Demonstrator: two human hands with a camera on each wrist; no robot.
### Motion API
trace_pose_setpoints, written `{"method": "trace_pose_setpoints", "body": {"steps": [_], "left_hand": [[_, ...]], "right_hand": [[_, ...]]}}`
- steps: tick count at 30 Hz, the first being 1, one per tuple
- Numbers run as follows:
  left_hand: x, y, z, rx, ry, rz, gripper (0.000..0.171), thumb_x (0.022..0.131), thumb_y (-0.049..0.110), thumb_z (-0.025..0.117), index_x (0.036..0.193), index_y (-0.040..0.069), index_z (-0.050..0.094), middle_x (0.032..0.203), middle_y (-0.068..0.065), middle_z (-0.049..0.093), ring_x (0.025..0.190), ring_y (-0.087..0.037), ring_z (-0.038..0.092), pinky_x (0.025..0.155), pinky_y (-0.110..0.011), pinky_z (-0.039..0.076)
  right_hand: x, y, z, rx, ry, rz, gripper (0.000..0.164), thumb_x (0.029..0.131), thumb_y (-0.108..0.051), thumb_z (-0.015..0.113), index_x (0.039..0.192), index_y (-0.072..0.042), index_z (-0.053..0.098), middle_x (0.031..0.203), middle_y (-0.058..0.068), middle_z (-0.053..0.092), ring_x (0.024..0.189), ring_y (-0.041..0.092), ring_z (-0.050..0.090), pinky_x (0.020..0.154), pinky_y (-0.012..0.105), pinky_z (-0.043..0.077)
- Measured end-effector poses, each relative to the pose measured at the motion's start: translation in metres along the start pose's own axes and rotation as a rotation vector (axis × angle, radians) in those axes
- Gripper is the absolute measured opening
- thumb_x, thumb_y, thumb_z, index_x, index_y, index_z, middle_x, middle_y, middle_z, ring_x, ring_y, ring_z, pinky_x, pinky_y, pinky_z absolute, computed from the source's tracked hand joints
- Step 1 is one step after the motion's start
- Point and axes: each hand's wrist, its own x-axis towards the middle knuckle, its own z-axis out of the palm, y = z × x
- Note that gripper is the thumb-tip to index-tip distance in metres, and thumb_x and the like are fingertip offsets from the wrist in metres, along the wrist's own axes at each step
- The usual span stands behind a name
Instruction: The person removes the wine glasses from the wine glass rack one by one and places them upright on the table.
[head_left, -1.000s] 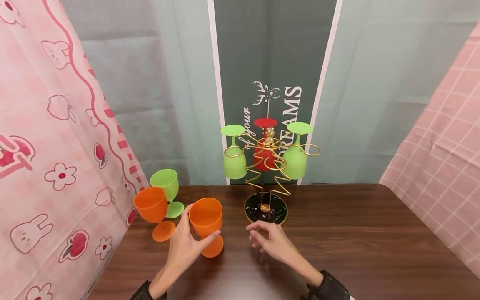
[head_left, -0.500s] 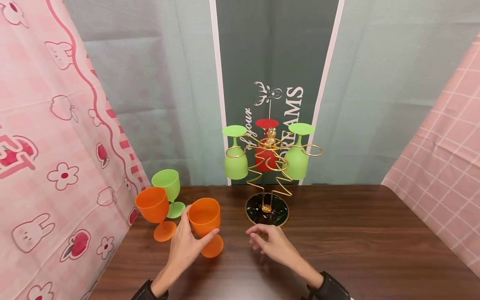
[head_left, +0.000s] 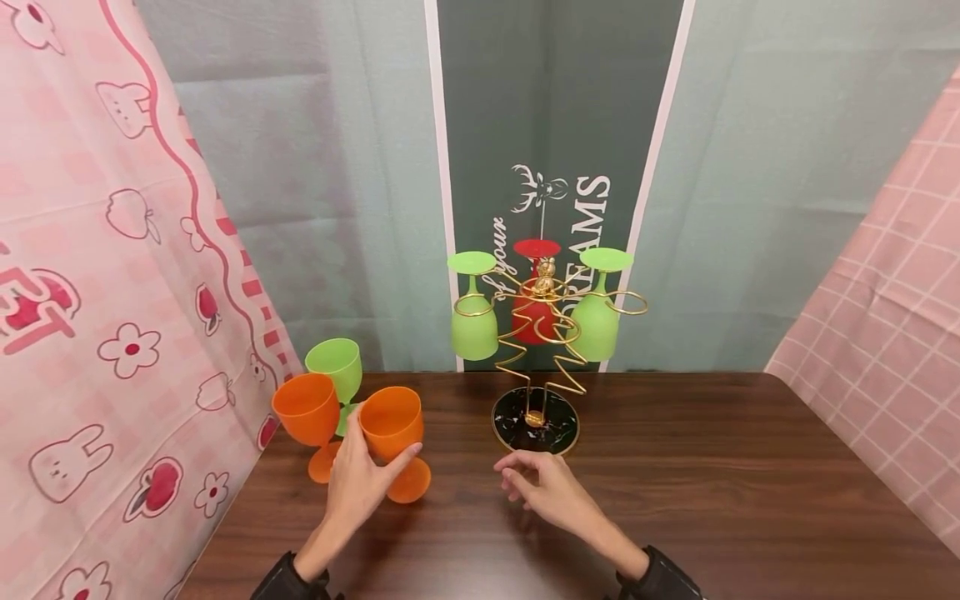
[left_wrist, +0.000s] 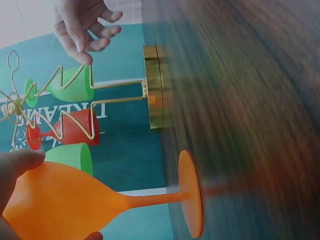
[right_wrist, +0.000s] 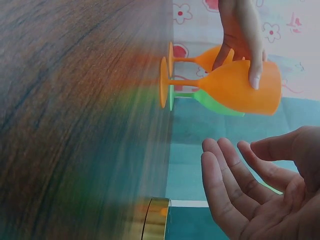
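Left hand point(head_left: 356, 482) and goblet point(head_left: 396, 432) farther left

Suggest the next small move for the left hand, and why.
I'd probably settle the held orange goblet upright on the table: its foot is at or just above it (can't tell which), and the left hand overlaps the second orange goblet in the head view, so a leftward shift could knock that one.

Left of the rack base point(head_left: 517, 418), our left hand point(head_left: 358, 479) holds a curled grip; just before it, our right hand point(head_left: 546, 485) hovers, loosely bent.
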Motion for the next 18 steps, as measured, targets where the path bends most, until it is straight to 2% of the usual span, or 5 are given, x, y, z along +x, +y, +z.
{"method": "trace_pose_setpoints", "body": {"steps": [10, 13, 18], "left_hand": [[0.0042, -0.0043, -0.0028, 0.012, 0.014, -0.016, 0.103, 0.075, 0.037, 0.091, 0.153, 0.005, 0.032, 0.135, -0.018, 0.060, 0.114, -0.037, 0.064, 0.097, -0.059, 0.053], [0.0039, -0.0052, -0.0029, 0.024, 0.039, -0.009, 0.105, 0.074, 0.036, 0.092, 0.154, 0.006, 0.032, 0.138, -0.019, 0.059, 0.116, -0.038, 0.064, 0.094, -0.058, 0.054], [0.0040, -0.0055, -0.0021, 0.033, 0.074, 0.008, 0.104, 0.074, 0.036, 0.092, 0.154, 0.007, 0.032, 0.142, -0.020, 0.058, 0.115, -0.039, 0.064, 0.087, -0.055, 0.056]], "right_hand": [[-0.0005, 0.0000, -0.0007, -0.004, 0.003, 0.002, 0.015, 0.103, -0.012, 0.061, 0.107, -0.007, 0.074, 0.087, 0.014, 0.074, 0.071, 0.021, 0.072, 0.055, 0.031, 0.059], [-0.0009, -0.0004, -0.0008, 0.000, 0.000, 0.003, 0.015, 0.103, -0.012, 0.061, 0.107, -0.007, 0.074, 0.087, 0.015, 0.073, 0.071, 0.025, 0.072, 0.055, 0.033, 0.059], [-0.0007, -0.0010, -0.0008, -0.007, -0.002, 0.001, 0.014, 0.103, -0.012, 0.061, 0.107, -0.008, 0.074, 0.087, 0.014, 0.073, 0.071, 0.022, 0.072, 0.055, 0.031, 0.058]]}}
